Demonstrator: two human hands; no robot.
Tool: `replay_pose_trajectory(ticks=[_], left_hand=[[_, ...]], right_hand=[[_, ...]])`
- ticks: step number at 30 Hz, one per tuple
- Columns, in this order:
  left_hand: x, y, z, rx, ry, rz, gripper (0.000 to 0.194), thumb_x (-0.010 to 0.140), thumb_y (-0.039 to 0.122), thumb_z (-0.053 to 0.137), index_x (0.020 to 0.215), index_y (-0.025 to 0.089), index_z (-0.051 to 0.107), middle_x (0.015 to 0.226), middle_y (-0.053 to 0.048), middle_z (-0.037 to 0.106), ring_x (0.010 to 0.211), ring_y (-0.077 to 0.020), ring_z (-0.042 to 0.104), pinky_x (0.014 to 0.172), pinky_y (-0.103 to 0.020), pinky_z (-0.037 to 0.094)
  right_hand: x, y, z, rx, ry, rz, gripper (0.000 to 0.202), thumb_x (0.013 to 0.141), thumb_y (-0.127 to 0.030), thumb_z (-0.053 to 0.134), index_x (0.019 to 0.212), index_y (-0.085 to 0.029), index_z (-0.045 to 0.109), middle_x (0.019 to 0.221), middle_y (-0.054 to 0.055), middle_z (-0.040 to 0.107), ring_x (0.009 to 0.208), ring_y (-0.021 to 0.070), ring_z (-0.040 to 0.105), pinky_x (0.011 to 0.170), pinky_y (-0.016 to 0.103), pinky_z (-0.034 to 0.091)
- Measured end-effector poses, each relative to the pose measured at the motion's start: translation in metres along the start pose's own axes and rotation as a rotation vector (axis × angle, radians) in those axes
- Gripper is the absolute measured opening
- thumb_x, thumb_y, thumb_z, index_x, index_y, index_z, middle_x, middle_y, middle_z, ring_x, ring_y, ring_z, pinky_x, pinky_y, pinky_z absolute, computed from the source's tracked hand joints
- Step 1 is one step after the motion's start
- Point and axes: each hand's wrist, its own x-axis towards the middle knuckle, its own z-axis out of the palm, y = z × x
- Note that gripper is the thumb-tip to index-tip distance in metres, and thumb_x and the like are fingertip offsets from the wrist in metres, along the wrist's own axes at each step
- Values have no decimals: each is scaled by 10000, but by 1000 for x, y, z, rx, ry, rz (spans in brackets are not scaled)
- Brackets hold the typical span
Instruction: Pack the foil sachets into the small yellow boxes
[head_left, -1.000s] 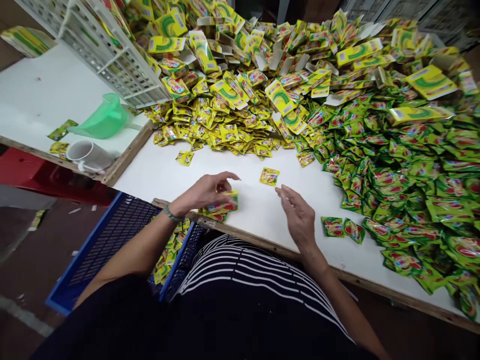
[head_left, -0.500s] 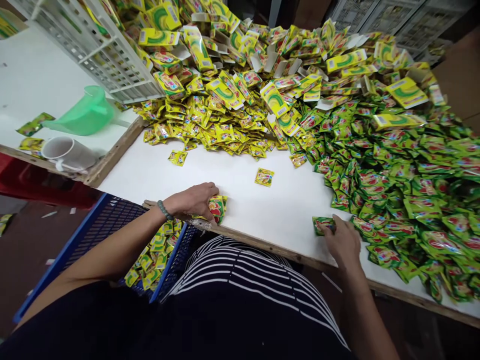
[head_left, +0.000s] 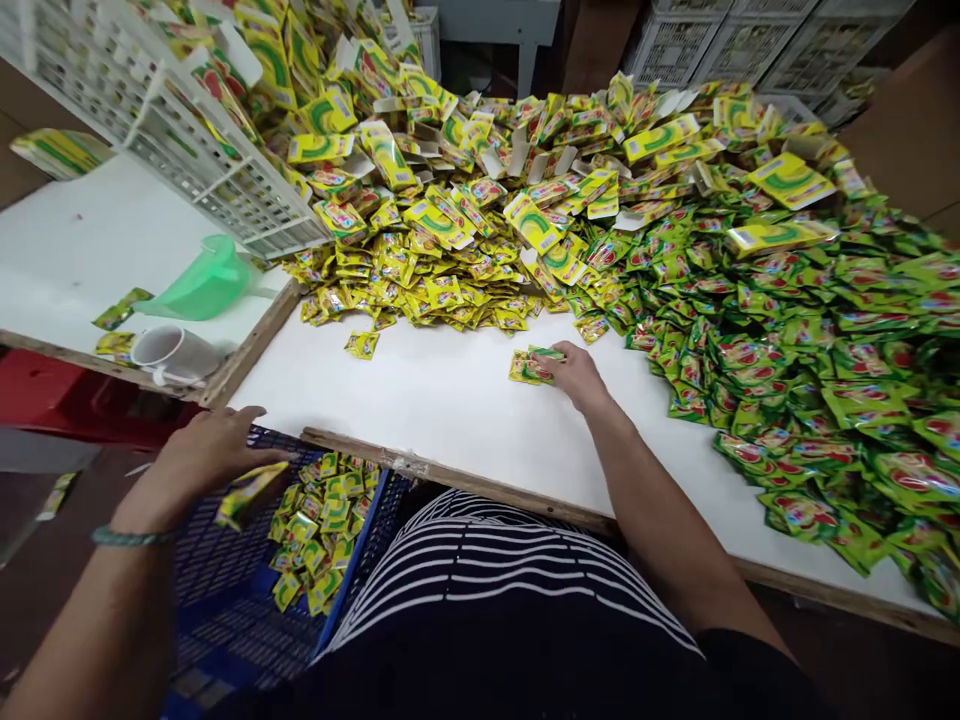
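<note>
Holding my left hand (head_left: 202, 455) over the blue crate (head_left: 214, 555), I have its fingers spread and the thumb apart; a blurred packet (head_left: 244, 500) is just beneath, and I cannot tell whether it touches me or falls free. The crate sits lower than the worktop (head_left: 450, 400), beside its edge, presumably so things can drop in; yellow packets (head_left: 322, 520) lie heaped toward one side of it.

On the worktop, my right hand (head_left: 581, 375) pinches a green packet (head_left: 543, 371) by its edge, partly over a yellow one (head_left: 518, 367); that hold probably keeps it flat. Off to the left stand a mug (head_left: 180, 355), contents unclear, and a green scoop (head_left: 206, 285).

Farther on, the yellow pile (head_left: 420, 275) and green pile (head_left: 787, 370) meet, likely set side by side to sort the kinds. Boxes (head_left: 532, 222), some with flaps open, lie behind and over them. A white crate (head_left: 244, 185) slants at the left; whether boxes fill it I cannot tell. The stacked crates (head_left: 675, 45) at the back hold things too small to make out.
</note>
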Motion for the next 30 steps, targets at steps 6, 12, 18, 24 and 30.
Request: replay_pose_trajectory(ticks=[6, 12, 18, 24, 30], left_hand=[[51, 124, 6, -319, 136, 67, 460, 800, 551, 527, 1049, 182, 643, 941, -79, 709, 789, -216, 626, 698, -296, 439], [120, 255, 60, -874, -2, 276, 475, 656, 554, 711, 923, 168, 638, 728, -45, 671, 656, -170, 592, 586, -247, 383], [151, 320, 95, -1327, -126, 467, 361, 674, 468, 707, 741, 156, 539, 519, 68, 452, 478, -74, 382, 483, -205, 269], [192, 316, 16, -783, 46, 599, 286, 720, 408, 700, 862, 166, 645, 790, -49, 661, 747, -190, 588, 686, -290, 441], [282, 258, -113, -197, 509, 84, 839, 574, 606, 774, 1230, 129, 559, 1265, -231, 535, 1201, -441, 439, 935, -488, 386]], right_hand=[[-4, -10, 19, -275, 11, 6, 125, 716, -319, 633, 709, -218, 558, 664, 25, 606, 693, 192, 550, 643, 300, 398], [-30, -5, 3, 115, -61, -3, 363, 692, -541, 642, 751, -195, 553, 617, -26, 553, 589, 139, 506, 550, 258, 418], [-36, -1, -18, 573, -12, 115, 542, 644, -495, 757, 1051, -212, 540, 826, -5, 656, 708, 153, 626, 669, 305, 535], [-41, 16, -26, 658, 36, 177, 437, 636, -454, 787, 941, -185, 627, 815, 28, 701, 732, 191, 665, 653, 323, 560], [-35, 33, -36, 577, 206, 210, 396, 629, -446, 779, 924, -204, 675, 803, 36, 736, 710, 238, 693, 616, 351, 577]])
